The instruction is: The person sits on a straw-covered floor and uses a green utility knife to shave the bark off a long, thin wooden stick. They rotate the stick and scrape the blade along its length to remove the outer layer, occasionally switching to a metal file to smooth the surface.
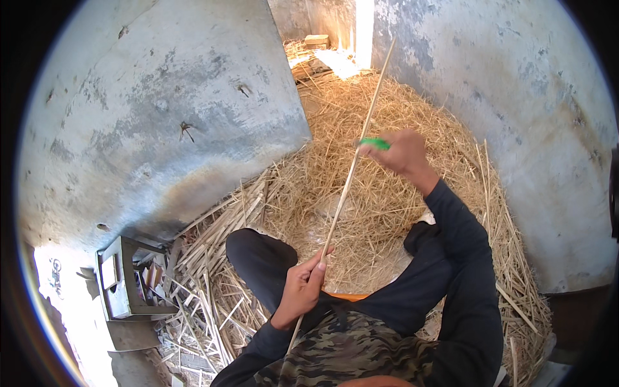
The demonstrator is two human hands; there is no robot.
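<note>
A long, thin, pale strip of wood or cane (342, 200) runs slantwise from beside my waist up toward the far wall. My left hand (302, 288) is closed round its lower part, near my lap, with the thumb along it. Farther up, my right hand (403, 155) grips a small tool with a green handle (376, 143). The tool's tip lies against or very close to the strip; its blade is too blurred to make out. Motion smears the right hand a little.
I sit with bent legs (261, 261) on a floor strewn with straw-like shavings (387, 187). Split strips (206, 309) lie heaped at left, beside a small wooden box stand (126, 284). Worn walls (522, 129) rise on both sides. Blocks (316, 41) lie near the bright opening.
</note>
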